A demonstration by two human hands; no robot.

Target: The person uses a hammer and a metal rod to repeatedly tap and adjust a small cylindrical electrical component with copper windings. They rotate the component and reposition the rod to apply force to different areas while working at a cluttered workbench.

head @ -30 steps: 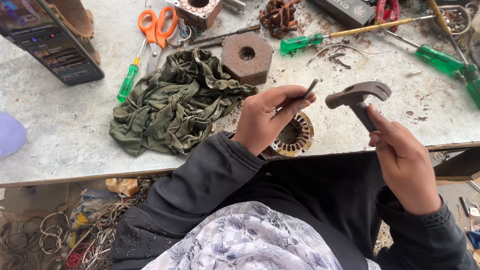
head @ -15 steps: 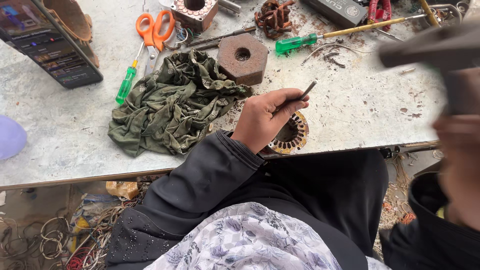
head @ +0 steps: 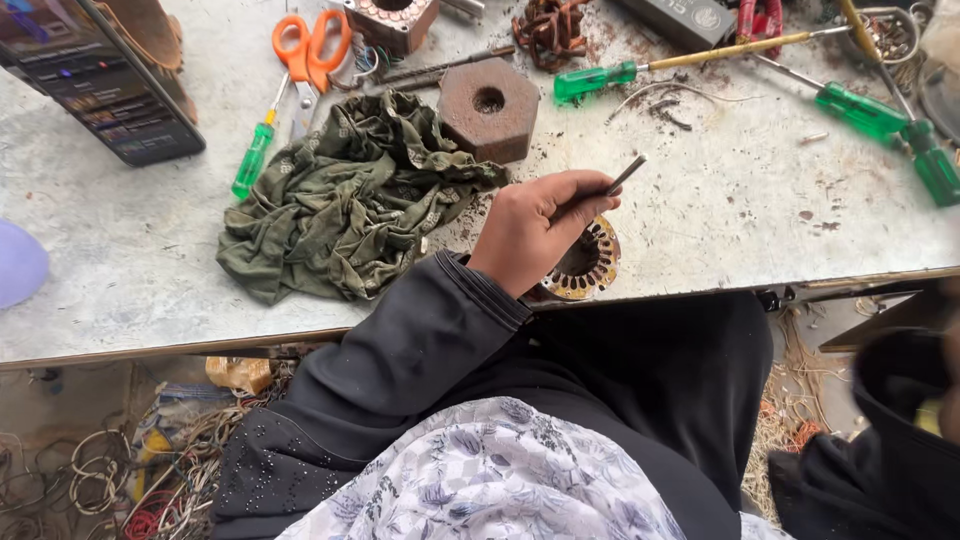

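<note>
Repair workshop: screwdrivers (head: 600, 78), motor stator (head: 588, 262).

I see a thin rod (head: 622, 178) of dull grey metal, and a ringed stator core (head: 585, 262) of layered metal with a brassy, worn sheen. At upper centre a hexagonal block (head: 487, 108) looks rough and rust-brown. The rag (head: 345, 195) is crumpled olive cloth, matt. Screwdriver handles (head: 592, 80) are glossy translucent green plastic; scissors (head: 310, 45) have smooth orange plastic grips. The table (head: 720, 215) is pale, scuffed and gritty.
</note>
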